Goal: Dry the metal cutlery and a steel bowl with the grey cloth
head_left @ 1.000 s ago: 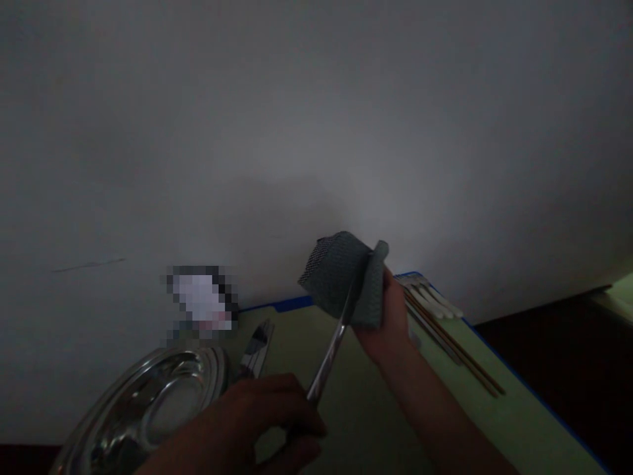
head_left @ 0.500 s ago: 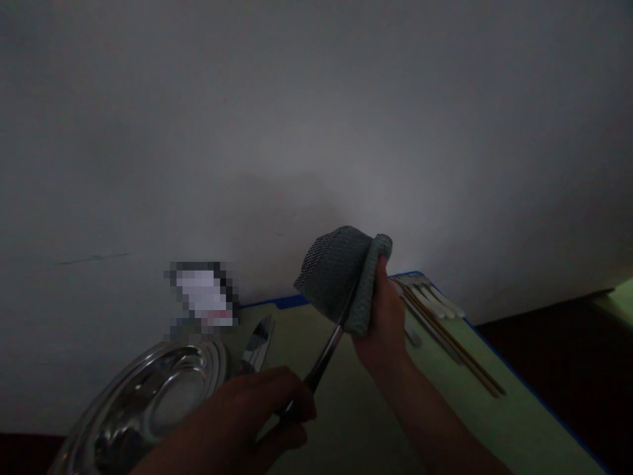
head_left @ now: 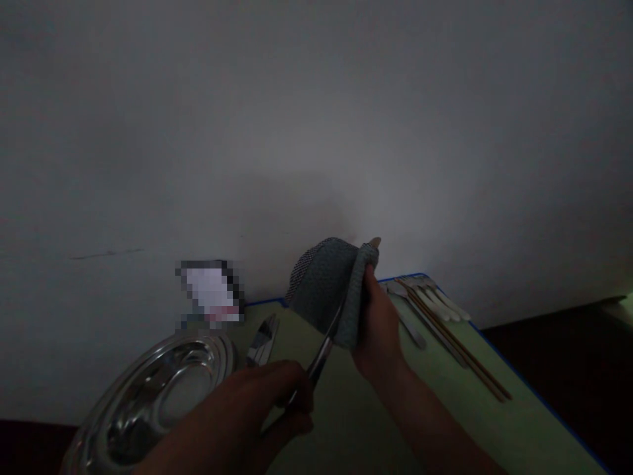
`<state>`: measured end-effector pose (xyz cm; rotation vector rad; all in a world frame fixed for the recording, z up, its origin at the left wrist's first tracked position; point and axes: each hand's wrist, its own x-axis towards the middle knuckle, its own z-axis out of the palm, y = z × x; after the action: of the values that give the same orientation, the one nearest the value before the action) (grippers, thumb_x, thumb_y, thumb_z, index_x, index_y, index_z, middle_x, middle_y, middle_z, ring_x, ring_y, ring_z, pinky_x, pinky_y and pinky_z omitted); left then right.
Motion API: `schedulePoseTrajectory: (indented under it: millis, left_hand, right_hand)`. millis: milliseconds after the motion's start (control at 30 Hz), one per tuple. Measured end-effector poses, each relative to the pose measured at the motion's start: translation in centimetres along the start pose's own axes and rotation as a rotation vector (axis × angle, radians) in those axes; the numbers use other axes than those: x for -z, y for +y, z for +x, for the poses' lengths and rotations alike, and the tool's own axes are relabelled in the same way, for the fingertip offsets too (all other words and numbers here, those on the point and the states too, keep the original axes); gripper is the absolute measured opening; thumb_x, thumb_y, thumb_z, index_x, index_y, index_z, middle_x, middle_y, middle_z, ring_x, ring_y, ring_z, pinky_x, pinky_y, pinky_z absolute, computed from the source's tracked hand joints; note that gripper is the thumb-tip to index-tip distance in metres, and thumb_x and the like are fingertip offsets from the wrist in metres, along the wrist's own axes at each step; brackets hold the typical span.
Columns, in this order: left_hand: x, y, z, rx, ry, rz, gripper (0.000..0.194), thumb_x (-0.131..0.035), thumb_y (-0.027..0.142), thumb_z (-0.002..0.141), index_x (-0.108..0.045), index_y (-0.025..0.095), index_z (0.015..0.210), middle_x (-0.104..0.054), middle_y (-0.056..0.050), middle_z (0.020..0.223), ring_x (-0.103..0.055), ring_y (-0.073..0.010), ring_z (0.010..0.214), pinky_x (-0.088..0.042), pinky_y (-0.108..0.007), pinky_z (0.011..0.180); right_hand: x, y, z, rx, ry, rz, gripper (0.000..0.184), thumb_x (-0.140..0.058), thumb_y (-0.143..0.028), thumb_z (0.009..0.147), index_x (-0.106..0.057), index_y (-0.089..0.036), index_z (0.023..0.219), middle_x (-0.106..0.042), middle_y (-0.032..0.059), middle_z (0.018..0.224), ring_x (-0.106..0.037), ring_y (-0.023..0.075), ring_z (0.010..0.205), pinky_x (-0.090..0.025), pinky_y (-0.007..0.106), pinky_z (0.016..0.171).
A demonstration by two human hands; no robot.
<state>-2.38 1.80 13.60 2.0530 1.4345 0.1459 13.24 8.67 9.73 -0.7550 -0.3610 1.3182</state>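
My left hand (head_left: 277, 409) grips the lower end of a metal piece of cutlery (head_left: 320, 359), held slanting up and to the right. A grey-green woven cloth (head_left: 324, 284) is folded around its upper part, so the head is hidden and its exact kind does not show. My right hand (head_left: 380, 320) is closed around the cloth from the right, pressing the fold over the cutlery. A small pale tip sticks out above the cloth; whether it is a fingertip or the cutlery's end I cannot tell.
A shiny steel basin (head_left: 217, 346) stands at the left, beside metal knives (head_left: 262, 340). At the right lie a spoon (head_left: 408, 323), brown chopsticks (head_left: 465, 353) and several white-handled forks (head_left: 440, 300) on the green, blue-edged table (head_left: 346, 429). A blurred-out device (head_left: 210, 290) leans near the wall.
Both hands, the cloth and the cutlery have shifted slightly down and left. A pale tip now shows above the cloth. The table things appear slightly to the right.
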Motion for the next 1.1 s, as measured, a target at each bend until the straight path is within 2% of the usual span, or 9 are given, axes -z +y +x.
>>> schedulePoseTrajectory:
  millis: [100,167,267,367,500,667,767,933,1100]
  left_hand:
    - [-0.2,-0.3,-0.3,-0.007,-0.024,0.012,0.009,-0.052,0.026,0.080,-0.061,0.028,0.082,-0.065,0.005,0.081,-0.060,-0.0142,0.073,-0.043,-0.023,0.065]
    - [-0.2,-0.5,-0.3,-0.018,0.010,0.021,0.008,-0.050,0.029,0.082,-0.057,0.028,0.085,-0.065,0.004,0.083,-0.060,-0.0145,0.073,-0.044,-0.024,0.065]
    - [-0.1,-0.5,-0.1,0.002,0.116,0.019,0.015,-0.050,0.034,0.080,-0.049,0.027,0.093,-0.065,0.001,0.086,-0.062,-0.0160,0.072,-0.046,-0.025,0.063]
    - [0.2,-0.2,0.0,0.013,0.257,0.027,0.016,-0.047,0.034,0.081,-0.043,0.026,0.096,-0.066,0.001,0.079,-0.063,-0.0166,0.067,-0.047,-0.025,0.057]
    - [0.7,0.2,0.0,-0.022,0.402,0.000,0.020,-0.044,0.036,0.083,-0.039,0.027,0.100,-0.068,0.001,0.079,-0.065,-0.0162,0.064,-0.049,-0.023,0.054]
    - [1.1,0.4,0.1,-0.019,0.305,0.089,0.032,-0.038,0.046,0.087,-0.050,0.028,0.111,-0.073,-0.001,0.090,-0.070,-0.0215,0.075,-0.054,-0.028,0.059]
    - [1.1,0.5,0.1,-0.061,0.310,0.172,0.039,-0.033,0.047,0.089,-0.054,0.029,0.116,-0.074,-0.001,0.091,-0.070,-0.0238,0.079,-0.056,-0.033,0.065]
    - [1.1,0.7,-0.1,-0.158,0.322,0.213,0.041,-0.030,0.043,0.091,-0.054,0.030,0.121,-0.074,0.000,0.090,-0.071,-0.0220,0.078,-0.057,-0.030,0.064]
    - [1.2,0.9,0.0,-0.159,0.291,0.209,0.041,-0.028,0.042,0.092,-0.056,0.027,0.119,-0.074,-0.002,0.091,-0.071,-0.0222,0.076,-0.056,-0.030,0.063]
  right_hand:
    - [0.3,-1.1,1.0,0.084,0.023,0.068,0.036,-0.054,-0.047,0.079,-0.066,-0.022,0.102,-0.069,0.0040,0.103,-0.061,0.0183,0.100,-0.047,0.036,0.090]
    - [0.4,-1.8,1.3,0.143,0.011,0.091,0.038,-0.053,-0.048,0.080,-0.065,-0.022,0.105,-0.069,0.0042,0.104,-0.060,0.0182,0.103,-0.046,0.037,0.092]
    - [0.4,-2.5,1.3,0.206,-0.008,0.106,0.038,-0.052,-0.048,0.081,-0.064,-0.021,0.106,-0.068,0.0044,0.106,-0.058,0.0178,0.107,-0.044,0.037,0.095]
    - [0.4,-2.7,1.2,0.245,0.013,0.099,0.036,-0.054,-0.047,0.081,-0.066,-0.020,0.101,-0.067,0.0046,0.106,-0.057,0.0175,0.110,-0.042,0.036,0.097]
    - [0.4,-2.4,1.3,0.228,0.047,0.077,0.033,-0.056,-0.045,0.079,-0.068,-0.017,0.094,-0.068,0.0058,0.104,-0.057,0.0185,0.109,-0.041,0.035,0.097]
    - [0.2,-2.0,1.0,0.194,0.049,0.039,0.035,-0.060,-0.046,0.075,-0.068,-0.016,0.091,-0.069,0.0070,0.100,-0.059,0.0209,0.103,-0.044,0.037,0.091]
    - [0.0,-1.8,0.7,0.189,0.077,0.011,0.038,-0.061,-0.049,0.073,-0.069,-0.015,0.088,-0.070,0.0072,0.097,-0.061,0.0205,0.098,-0.046,0.035,0.088]
    - [0.0,-1.8,0.5,0.206,0.048,-0.005,0.036,-0.062,-0.049,0.073,-0.069,-0.016,0.086,-0.069,0.0064,0.099,-0.062,0.0191,0.097,-0.046,0.033,0.085]
    - [0.0,-1.8,0.5,0.215,0.057,-0.102,0.037,-0.059,-0.050,0.074,-0.069,-0.015,0.084,-0.070,0.0064,0.095,-0.062,0.0182,0.090,-0.047,0.030,0.078]
